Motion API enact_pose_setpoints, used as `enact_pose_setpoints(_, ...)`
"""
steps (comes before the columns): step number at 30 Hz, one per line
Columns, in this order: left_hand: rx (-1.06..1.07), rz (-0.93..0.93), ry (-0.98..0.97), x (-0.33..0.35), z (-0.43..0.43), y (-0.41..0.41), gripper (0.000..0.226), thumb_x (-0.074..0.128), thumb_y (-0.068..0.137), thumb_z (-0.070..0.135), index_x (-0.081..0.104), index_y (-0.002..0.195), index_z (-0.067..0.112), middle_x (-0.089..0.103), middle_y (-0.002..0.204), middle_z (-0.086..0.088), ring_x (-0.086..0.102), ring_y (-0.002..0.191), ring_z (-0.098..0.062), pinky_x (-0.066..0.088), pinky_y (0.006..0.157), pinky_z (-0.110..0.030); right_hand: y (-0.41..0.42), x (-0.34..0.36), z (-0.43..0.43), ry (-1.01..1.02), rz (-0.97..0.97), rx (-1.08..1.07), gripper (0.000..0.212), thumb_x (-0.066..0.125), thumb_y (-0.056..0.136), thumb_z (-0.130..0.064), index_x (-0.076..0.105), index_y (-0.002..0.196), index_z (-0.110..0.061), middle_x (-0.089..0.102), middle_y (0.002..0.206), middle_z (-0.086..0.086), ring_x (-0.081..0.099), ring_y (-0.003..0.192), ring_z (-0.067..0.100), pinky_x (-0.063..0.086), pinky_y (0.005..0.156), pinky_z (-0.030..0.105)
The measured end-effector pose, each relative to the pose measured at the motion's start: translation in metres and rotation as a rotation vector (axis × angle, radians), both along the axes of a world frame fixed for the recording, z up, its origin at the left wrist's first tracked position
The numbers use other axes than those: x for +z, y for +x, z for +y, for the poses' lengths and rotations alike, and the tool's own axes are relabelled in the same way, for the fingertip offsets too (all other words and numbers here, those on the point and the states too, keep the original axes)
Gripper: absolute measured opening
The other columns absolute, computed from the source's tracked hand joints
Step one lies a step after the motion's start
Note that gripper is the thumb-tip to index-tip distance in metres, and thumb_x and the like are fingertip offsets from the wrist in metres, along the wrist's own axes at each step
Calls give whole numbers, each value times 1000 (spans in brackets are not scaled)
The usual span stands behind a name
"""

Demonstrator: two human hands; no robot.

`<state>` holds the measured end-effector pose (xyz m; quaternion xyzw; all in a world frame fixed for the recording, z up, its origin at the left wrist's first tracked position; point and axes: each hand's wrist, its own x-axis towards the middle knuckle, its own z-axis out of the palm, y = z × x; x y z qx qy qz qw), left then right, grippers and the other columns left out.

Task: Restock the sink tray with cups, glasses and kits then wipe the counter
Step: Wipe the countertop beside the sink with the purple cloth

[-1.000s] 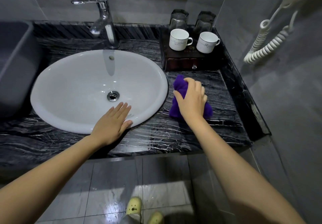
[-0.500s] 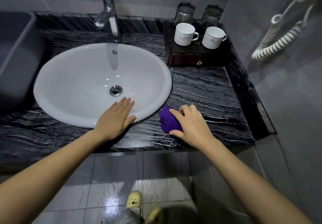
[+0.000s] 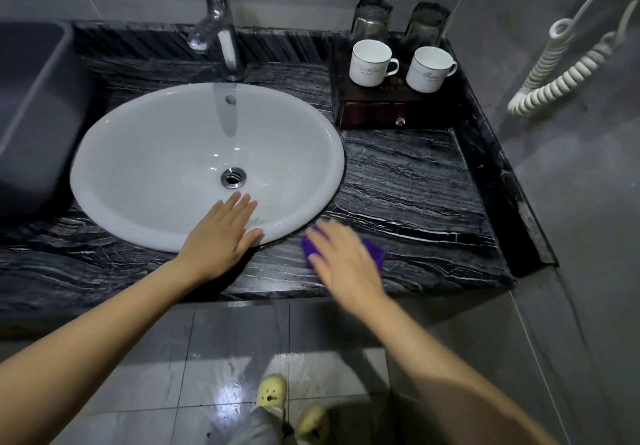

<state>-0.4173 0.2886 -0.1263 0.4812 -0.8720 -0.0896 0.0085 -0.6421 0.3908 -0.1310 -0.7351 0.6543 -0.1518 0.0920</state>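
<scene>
Broadly, a black marble counter (image 3: 408,181) veined in white fills the middle of the frame, and a white oval sink (image 3: 145,167) is set into it at centre left, with a chrome tap (image 3: 214,18) rising behind it at upper centre. A grey bin (image 3: 31,105) stands against the left edge. In the upper right corner of the counter sits a dark wooden tray (image 3: 398,112) with a small knob on its front; on it stand two white cups (image 3: 370,63), handles pointing right, and behind them two upturned glasses (image 3: 370,21). A coiled white cord (image 3: 561,77) hangs on the wall at far right. The left hand (image 3: 221,236) lies flat, fingers together and extended, over the sink's near rim at lower centre. The right hand (image 3: 343,257), blurred, is spread open and pressed down on a purple cloth (image 3: 375,254) on the counter just right of the sink's near edge; only the cloth's edges show around the fingers. Yellow slippers (image 3: 272,392) show on the tiled floor at bottom centre.
</scene>
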Motion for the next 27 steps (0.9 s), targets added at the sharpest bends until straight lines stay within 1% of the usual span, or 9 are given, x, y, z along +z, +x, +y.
enact_pose_setpoints(1,17,-14,2,1,0,8,100,-10,75,73,25,144,10,23,155,-8,11,145,-21,6,118,-35,-14,4,-8,15,-13,-72,52,34,91,-39,52,133,-14,50,142,9,42,135,28,29,116,44)
enact_pose_setpoints(3,36,-37,0,1,2,21,98,-5,76,72,29,143,9,25,154,-10,13,145,-23,7,118,-36,-44,10,-23,99,-5,-196,52,32,97,-39,39,143,-16,35,153,6,24,144,25,15,121,41)
enact_pose_setpoints(6,27,-45,-11,0,3,26,103,-15,75,72,30,142,9,27,153,-10,15,144,-23,9,117,-37,-71,11,-47,145,5,-294,50,31,101,-35,29,147,-17,25,157,3,12,147,24,9,122,40)
enact_pose_setpoints(10,32,-48,-36,2,6,21,98,-14,79,68,30,142,7,27,153,-11,16,144,-24,11,117,-38,-66,6,-54,128,1,-386,50,28,101,-32,28,147,-13,27,156,5,15,146,25,10,121,39)
enact_pose_setpoints(14,31,-62,-38,3,8,22,92,-10,83,64,30,142,6,29,152,-12,18,144,-26,14,117,-41,-27,4,-33,107,6,-384,53,25,100,-31,25,148,-9,25,157,9,17,146,26,11,122,39)
enact_pose_setpoints(19,25,-51,-19,3,7,21,91,-9,83,64,30,142,6,29,152,-12,18,144,-26,14,116,-41,62,5,-6,183,15,-413,71,4,88,-38,25,147,-6,25,157,13,20,146,28,11,120,43)
enact_pose_setpoints(23,15,-25,-10,0,5,24,94,-10,80,68,24,144,8,23,154,-9,12,145,-22,8,117,-38,137,6,3,273,-52,-453,67,23,85,-37,42,139,-2,42,148,15,38,138,28,19,117,47)
enact_pose_setpoints(25,11,2,40,3,4,26,87,-1,81,65,20,145,10,18,156,-7,6,146,-20,3,117,-35,161,11,2,327,-141,-468,69,28,82,-38,43,137,0,42,147,18,40,137,29,19,110,44)
enact_pose_setpoints(27,21,130,116,10,5,27,79,9,81,56,23,144,10,21,155,-8,7,146,-21,2,116,-33,168,18,3,320,-229,-488,72,26,80,-37,39,139,1,36,150,20,35,139,30,14,112,43)
